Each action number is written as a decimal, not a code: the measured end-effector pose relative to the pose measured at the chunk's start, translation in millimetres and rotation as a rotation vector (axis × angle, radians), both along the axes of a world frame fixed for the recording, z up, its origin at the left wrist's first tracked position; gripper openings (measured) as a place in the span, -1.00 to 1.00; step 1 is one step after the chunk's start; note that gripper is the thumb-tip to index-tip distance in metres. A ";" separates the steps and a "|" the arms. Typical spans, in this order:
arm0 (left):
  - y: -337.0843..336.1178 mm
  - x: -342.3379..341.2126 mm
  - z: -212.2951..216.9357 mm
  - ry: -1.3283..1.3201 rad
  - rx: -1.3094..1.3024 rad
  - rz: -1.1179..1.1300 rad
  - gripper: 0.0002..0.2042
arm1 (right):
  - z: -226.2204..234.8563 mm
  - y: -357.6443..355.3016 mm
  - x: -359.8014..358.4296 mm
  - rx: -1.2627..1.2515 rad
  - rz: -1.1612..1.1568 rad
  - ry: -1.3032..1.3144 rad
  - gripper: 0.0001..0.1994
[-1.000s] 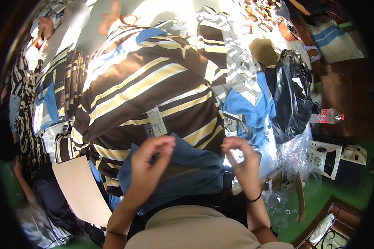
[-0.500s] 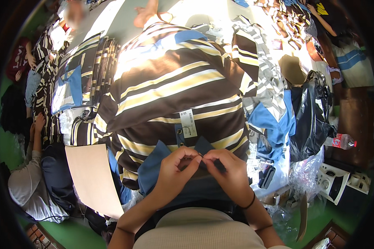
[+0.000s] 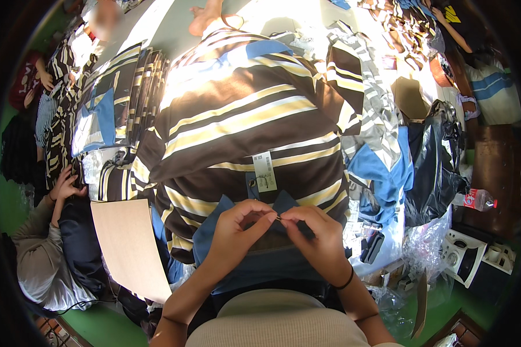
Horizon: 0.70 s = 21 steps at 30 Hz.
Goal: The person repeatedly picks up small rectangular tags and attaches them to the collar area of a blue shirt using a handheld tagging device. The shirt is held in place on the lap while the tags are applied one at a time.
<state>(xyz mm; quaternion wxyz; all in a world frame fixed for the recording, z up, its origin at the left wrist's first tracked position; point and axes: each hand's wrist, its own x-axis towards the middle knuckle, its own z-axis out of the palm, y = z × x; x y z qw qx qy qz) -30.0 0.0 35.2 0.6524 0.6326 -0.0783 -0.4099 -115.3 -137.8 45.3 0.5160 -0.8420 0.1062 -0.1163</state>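
A brown, yellow and white striped shirt (image 3: 237, 124) with a blue collar (image 3: 211, 222) lies spread in front of me. My left hand (image 3: 237, 228) and my right hand (image 3: 318, 234) meet over the collar, both closed in a pinch, fingertips almost touching. A small thin thing shows between the fingertips, too small to name. Just beyond my hands, a white paper tag (image 3: 264, 172) hangs at the shirt's button placket. My hands hide part of the collar.
Bagged, folded striped shirts (image 3: 107, 107) stand at the left, with a tan cardboard sheet (image 3: 127, 246) nearer me. A black plastic bag (image 3: 434, 168), a bottle (image 3: 479, 200) and blue-and-grey cloth (image 3: 382, 168) are at the right. Another person's hand (image 3: 66, 184) is at the far left.
My hands stay pinched over the collar, with only a slight shift of the fingers. At the left, the other person's hand has risen and spread its fingers.
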 end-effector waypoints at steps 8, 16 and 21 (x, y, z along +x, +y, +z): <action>-0.7 -5.1 -5.6 -0.031 0.035 0.017 -0.90 | -10.8 4.1 -0.8 -0.329 0.036 -0.131 -0.82; 1.5 -7.9 -9.9 -0.027 0.039 -0.003 -0.93 | -11.6 6.5 -1.1 -0.370 0.027 -0.110 -0.80; 2.6 -5.6 -10.6 -0.136 0.172 -0.024 -0.85 | -12.6 9.2 -1.8 -0.349 0.010 -0.040 -0.85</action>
